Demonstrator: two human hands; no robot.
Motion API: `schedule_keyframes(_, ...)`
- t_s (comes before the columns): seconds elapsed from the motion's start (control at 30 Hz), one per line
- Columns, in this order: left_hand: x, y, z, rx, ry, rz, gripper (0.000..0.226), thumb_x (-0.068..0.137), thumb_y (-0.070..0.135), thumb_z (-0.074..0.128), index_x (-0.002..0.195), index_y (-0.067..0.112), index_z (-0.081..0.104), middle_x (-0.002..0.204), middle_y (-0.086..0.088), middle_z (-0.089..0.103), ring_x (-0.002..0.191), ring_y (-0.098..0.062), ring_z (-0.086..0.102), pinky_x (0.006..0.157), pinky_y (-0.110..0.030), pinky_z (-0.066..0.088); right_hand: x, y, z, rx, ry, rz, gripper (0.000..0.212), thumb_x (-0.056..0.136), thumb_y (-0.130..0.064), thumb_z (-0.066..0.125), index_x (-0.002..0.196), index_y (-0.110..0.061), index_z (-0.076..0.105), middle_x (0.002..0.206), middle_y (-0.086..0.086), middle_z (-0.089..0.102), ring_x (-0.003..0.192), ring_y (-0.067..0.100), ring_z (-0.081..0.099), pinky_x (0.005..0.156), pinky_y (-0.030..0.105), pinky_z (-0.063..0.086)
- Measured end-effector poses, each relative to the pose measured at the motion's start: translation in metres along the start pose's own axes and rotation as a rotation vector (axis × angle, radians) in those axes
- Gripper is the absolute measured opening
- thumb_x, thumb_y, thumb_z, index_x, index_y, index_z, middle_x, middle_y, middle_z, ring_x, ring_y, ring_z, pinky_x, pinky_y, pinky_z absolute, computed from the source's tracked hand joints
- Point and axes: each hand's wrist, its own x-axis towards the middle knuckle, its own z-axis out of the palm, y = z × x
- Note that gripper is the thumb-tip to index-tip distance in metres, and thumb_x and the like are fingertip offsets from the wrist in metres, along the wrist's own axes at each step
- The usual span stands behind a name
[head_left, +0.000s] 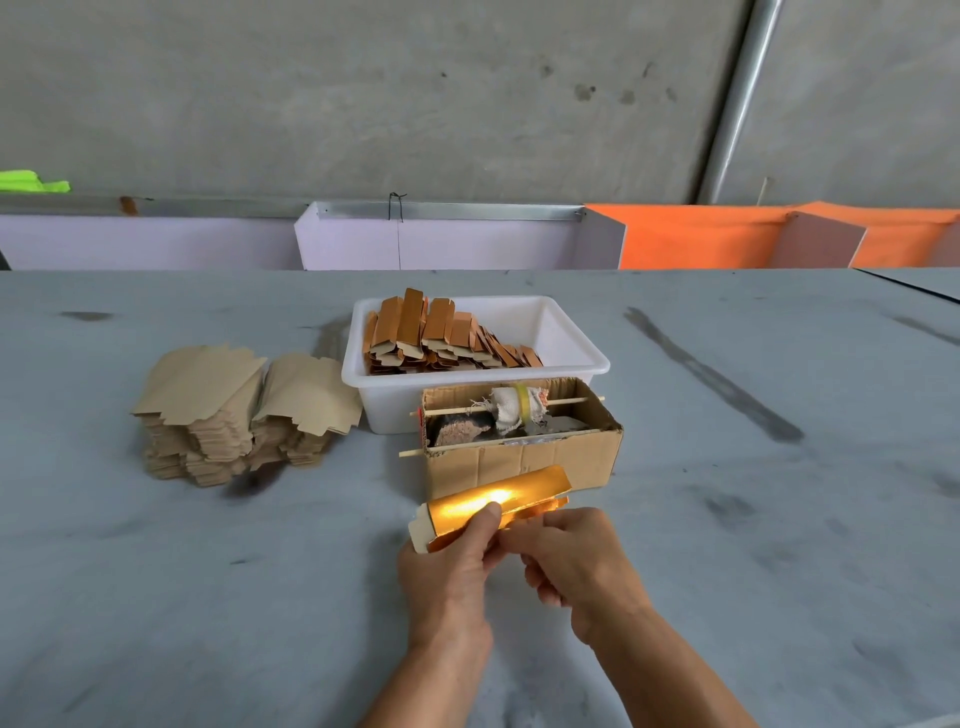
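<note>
No text, label, brand, number or sign can be read anywhere in view. The gold card (498, 506) at 6 o'clock shows only glare. The cardboard box (519, 465) at centre, the white tub (597, 358) at 12 o'clock and the brown stack (208, 415) at 9 o'clock show plain faces.

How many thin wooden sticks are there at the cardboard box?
2. One stick passes through the cloth roll across the cardboard box; the other stick lies along its near edge, sticking out left. Others may be hidden inside.
</note>
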Motion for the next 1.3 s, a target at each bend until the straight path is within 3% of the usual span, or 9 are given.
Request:
schedule_keyframes(0.17,0.0,0.001,0.0,0.002,-0.019,0.033,0.028,0.07,-0.003,0.075,0.096,-0.007,0.065,0.077,-0.016,0.068,0.06,-0.021,0.067,0.058,-0.031,0.058,-0.004,0.0,-0.002,0.129,-0.074,0.059,0.017,0.074,-0.004,0.069,0.06,-0.004,0.06,0.044,0.0,0.044,0.037,0.011,0.041,0.042,0.023,0.03)
schedule_keyframes(0.27,0.001,0.004,0.0,-0.006,-0.02,0.006,0.024,0.072,-0.004,0.073,0.095,-0.004,0.065,0.078,-0.017,0.068,0.065,-0.027,0.066,0.058,-0.031,0.057,-0.003,0.004,-0.001,0.092,-0.08,-0.052,0.023,0.079,-0.005,0.068,0.058,-0.007,0.059,0.044,-0.002,0.046,0.041,0.01,0.042,0.04,0.02,0.032)
schedule_keyframes(0.4,0.003,0.007,0.002,-0.024,-0.017,-0.056,0.012,0.073,-0.002,0.072,0.078,0.007,0.066,0.062,-0.005,0.069,0.052,-0.017,0.065,0.056,-0.028,0.05,-0.004,0.012,0.003,0.048,-0.034,-0.232,0.023,0.081,-0.008,0.069,0.058,-0.012,0.065,0.048,-0.005,0.055,0.046,0.007,0.045,0.045,0.016,0.036)
schedule_keyframes(0.63,0.003,0.01,0.005,-0.026,0.01,-0.109,0.018,0.071,-0.002,0.074,0.081,0.008,0.063,0.079,-0.011,0.066,0.077,-0.025,0.061,0.06,-0.03,0.048,-0.007,0.021,0.004,0.253,-0.008,-0.298,0.019,0.077,-0.004,0.072,0.059,-0.008,0.071,0.051,0.001,0.058,0.047,0.005,0.044,0.047,0.013,0.038)
schedule_keyframes(0.87,0.002,0.013,0.005,-0.013,-0.042,-0.189,0.025,0.071,-0.003,0.072,0.093,0.004,0.063,0.09,-0.017,0.066,0.083,-0.028,0.061,0.069,-0.038,0.05,-0.004,0.025,0.005,0.424,-0.046,-0.196,0.02,0.074,0.002,0.072,0.055,-0.007,0.071,0.054,0.011,0.062,0.046,0.009,0.05,0.045,0.014,0.04)
schedule_keyframes(1.03,-0.001,0.014,0.009,0.013,-0.062,-0.214,0.024,0.071,-0.002,0.071,0.093,0.005,0.064,0.08,-0.012,0.066,0.066,-0.02,0.06,0.044,-0.023,0.044,0.0,0.025,0.005,0.523,-0.042,-0.13,0.016,0.072,0.006,0.071,0.058,-0.001,0.071,0.054,0.017,0.064,0.04,0.011,0.054,0.04,0.014,0.04)
schedule_keyframes(1.2,-0.002,0.019,0.012,-0.003,-0.026,-0.24,0.023,0.07,-0.002,0.072,0.091,0.004,0.064,0.08,-0.012,0.066,0.063,-0.018,0.057,0.049,-0.022,0.041,0.001,0.028,0.013,0.64,-0.03,-0.072,0.004,0.059,-0.002,0.074,0.06,0.0,0.071,0.062,0.023,0.065,0.046,0.018,0.058,0.045,0.021,0.045)
schedule_keyframes(1.3,-0.001,0.022,0.013,0.01,-0.022,-0.247,0.02,0.071,-0.002,0.072,0.087,0.005,0.063,0.08,-0.012,0.065,0.065,-0.019,0.057,0.05,-0.023,0.041,0.0,0.03,0.014,0.653,-0.012,-0.078,0.004,0.06,-0.002,0.075,0.061,-0.001,0.071,0.06,0.021,0.065,0.042,0.014,0.056,0.04,0.018,0.042)
